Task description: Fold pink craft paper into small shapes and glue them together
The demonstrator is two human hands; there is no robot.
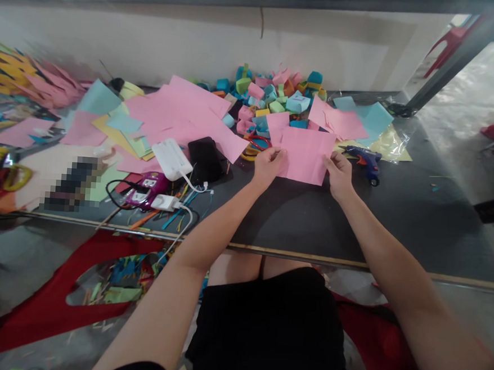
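Observation:
A pink paper sheet point(305, 154) lies on the dark table point(397, 218) in front of me. My left hand point(267, 165) pinches its left edge with the fingers closed on the paper. My right hand point(339, 172) grips the right edge of the same sheet. Both arms reach forward over the table's front edge. A second pink sheet point(277, 121) peeks out behind the one I hold.
A blue glue gun point(366, 160) lies just right of my right hand. Folded paper boxes point(274, 91) are heaped at the back. Pink sheets point(184, 116), a white power bank point(171, 158), a black phone point(205, 159) and cables lie to the left. A red stool point(53, 295) stands below.

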